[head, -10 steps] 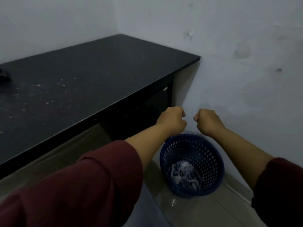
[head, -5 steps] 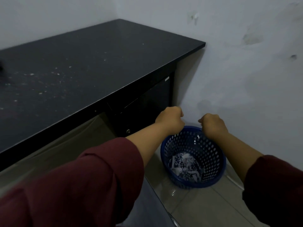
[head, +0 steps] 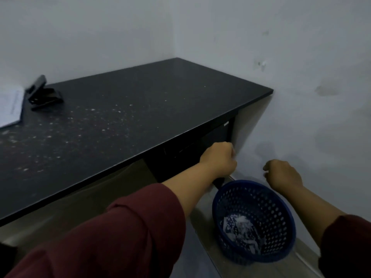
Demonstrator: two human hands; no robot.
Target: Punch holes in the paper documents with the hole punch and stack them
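Over the lower right of the frame, both forearms extend forward from dark red sleeves above a blue perforated basket that sits on the tiled floor against the wall. The left hand is held as a fist in front of the desk's right front corner, fingers curled into the palm; nothing is visible in its grasp. The right hand is held beside it, apart from it, above the basket's far rim; its fingers are also curled inward, and whether they pinch anything cannot be told. White paper scraps lie in the bottom of the basket. A black desk spans the left and centre of the frame, its top sprinkled with small white specks concentrated toward the left. The black hole punch rests on the desk at the upper left, well apart from both hands, its lever raised at an angle. Just to its left, at the frame edge, lies the paper stack, flat on the desk, only partly in view.
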